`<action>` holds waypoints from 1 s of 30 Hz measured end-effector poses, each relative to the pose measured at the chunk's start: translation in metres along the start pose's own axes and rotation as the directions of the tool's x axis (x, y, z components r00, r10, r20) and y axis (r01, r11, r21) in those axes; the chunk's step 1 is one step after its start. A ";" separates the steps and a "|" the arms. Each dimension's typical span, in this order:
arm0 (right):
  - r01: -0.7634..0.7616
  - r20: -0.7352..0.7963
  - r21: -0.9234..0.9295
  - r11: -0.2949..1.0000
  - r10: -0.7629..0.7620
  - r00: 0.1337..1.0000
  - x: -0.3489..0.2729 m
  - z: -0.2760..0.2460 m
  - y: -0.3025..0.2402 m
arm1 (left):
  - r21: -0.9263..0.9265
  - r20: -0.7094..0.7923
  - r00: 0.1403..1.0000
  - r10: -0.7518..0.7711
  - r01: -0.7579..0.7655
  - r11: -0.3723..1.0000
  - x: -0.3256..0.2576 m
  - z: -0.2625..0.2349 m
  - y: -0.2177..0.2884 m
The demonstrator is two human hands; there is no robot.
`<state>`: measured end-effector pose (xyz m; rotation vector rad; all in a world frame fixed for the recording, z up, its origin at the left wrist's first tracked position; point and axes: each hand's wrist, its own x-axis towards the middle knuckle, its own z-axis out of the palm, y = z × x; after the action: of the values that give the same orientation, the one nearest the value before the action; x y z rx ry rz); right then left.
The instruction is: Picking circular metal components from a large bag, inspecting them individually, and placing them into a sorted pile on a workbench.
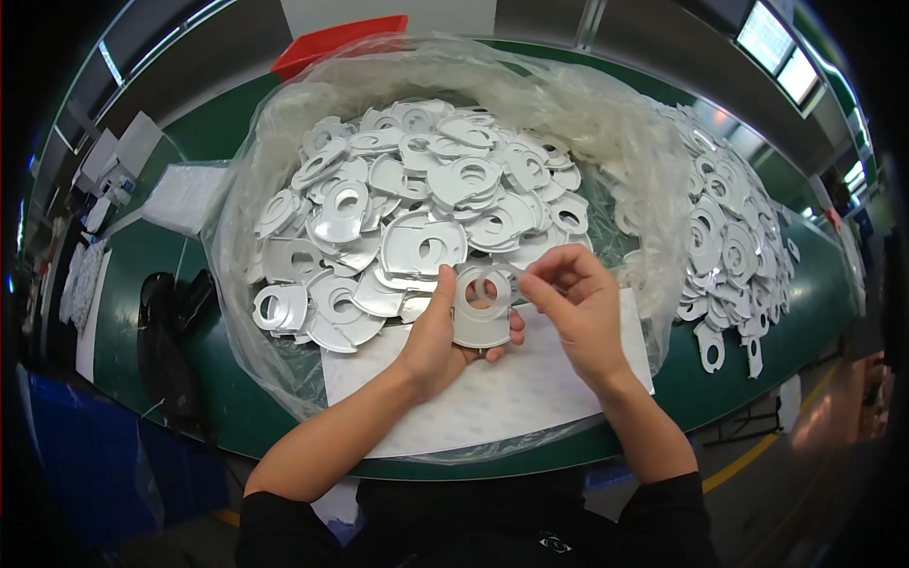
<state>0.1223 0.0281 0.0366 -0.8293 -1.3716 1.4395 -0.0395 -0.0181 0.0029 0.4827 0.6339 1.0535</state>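
A flat white plastic part (481,331) with a round hole rests in my left hand (437,331), thumb along its left edge and fingers behind it. At its upper right, my right hand (579,308) is closed in a pinch on a thin translucent piece (512,273). That piece overlaps the part's upper area, and its full outline is hard to make out. Just beyond my hands, a heap of similar white plastic parts (424,244) fills an opened clear plastic bag (284,118). Below my hands lies a white sheet (511,407).
On the right, a second heap of white parts (734,246) covers the green table (720,407). A red bin (341,43) stands behind the bag. To the left are a wrapped white packet (185,197) and a black item (169,341).
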 end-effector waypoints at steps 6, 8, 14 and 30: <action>-0.137 0.082 0.068 0.988 0.132 0.988 0.001 0.007 0.012 | -0.008 -0.021 1.000 0.021 -0.021 1.000 -0.001 -0.001 -0.001; -0.142 0.087 0.060 0.988 0.137 0.987 0.001 0.007 0.011 | -0.010 -0.022 1.000 0.020 -0.020 1.000 0.000 -0.002 -0.002; -0.139 0.092 0.034 0.990 0.136 0.986 0.002 0.007 0.012 | 0.014 -0.029 1.000 0.010 -0.010 1.000 0.000 -0.001 -0.001; -0.115 0.095 0.022 0.993 0.113 0.989 0.002 0.007 0.013 | 0.021 -0.042 0.999 0.000 0.001 1.000 -0.001 0.001 0.000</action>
<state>0.1125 0.0287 0.0247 -0.8433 -1.3905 1.5999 -0.0391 -0.0187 0.0037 0.4794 0.6826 1.0595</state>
